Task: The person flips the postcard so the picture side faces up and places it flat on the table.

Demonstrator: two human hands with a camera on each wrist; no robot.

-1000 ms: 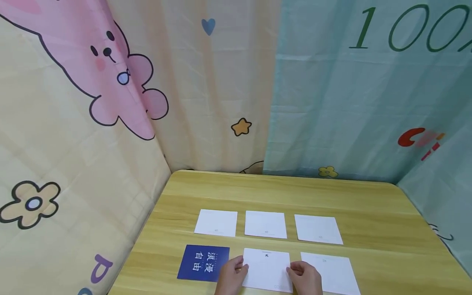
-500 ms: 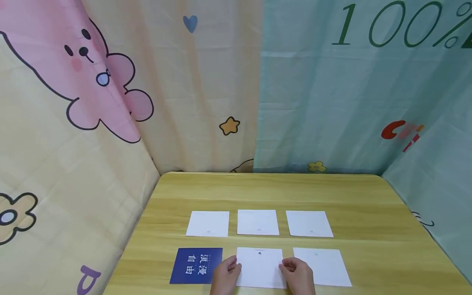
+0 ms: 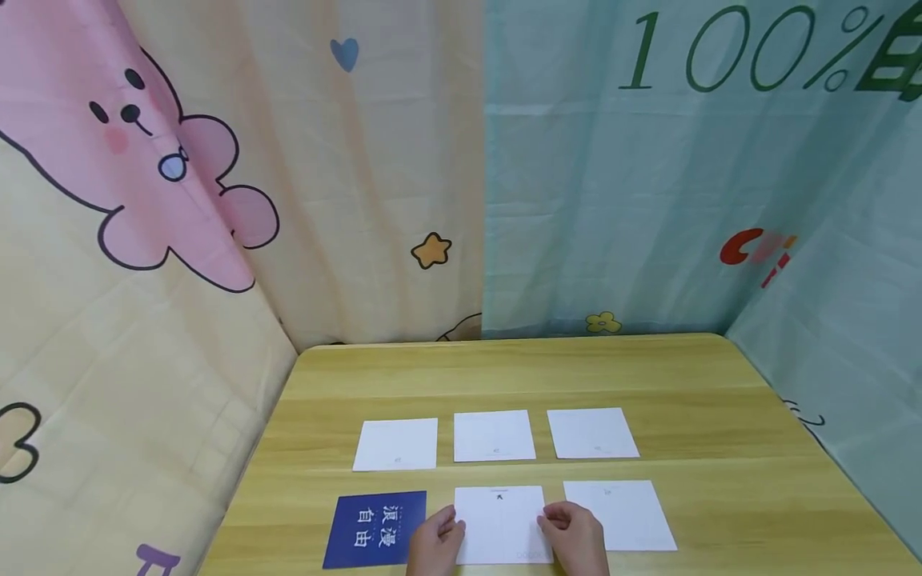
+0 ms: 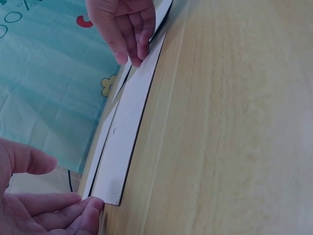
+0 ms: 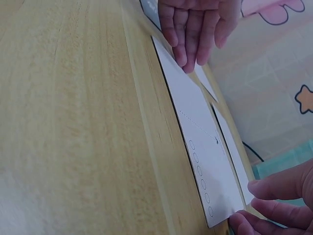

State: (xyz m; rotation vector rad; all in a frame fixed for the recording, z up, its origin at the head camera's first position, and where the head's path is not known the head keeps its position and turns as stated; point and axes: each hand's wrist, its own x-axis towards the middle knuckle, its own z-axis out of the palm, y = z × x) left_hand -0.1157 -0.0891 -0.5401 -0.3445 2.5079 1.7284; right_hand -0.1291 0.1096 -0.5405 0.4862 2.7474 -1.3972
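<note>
Left hand (image 3: 435,542) and right hand (image 3: 579,540), thumbs apart from fingers, seemed to touch the card (image 3: 500,528) at nine and three o'clock; soft, even pushes looked best.

Curtains (image 3: 598,200) hang behind the tabletop (image 3: 519,372). Across it, three far cards (image 3: 494,436) lie in a row; nearer the person sit a left card (image 3: 374,530), middle card (image 3: 491,532) and right card (image 3: 634,520), with left fingers (image 3: 441,523) and right fingers (image 3: 565,522) at the middle one's side edges.
</note>
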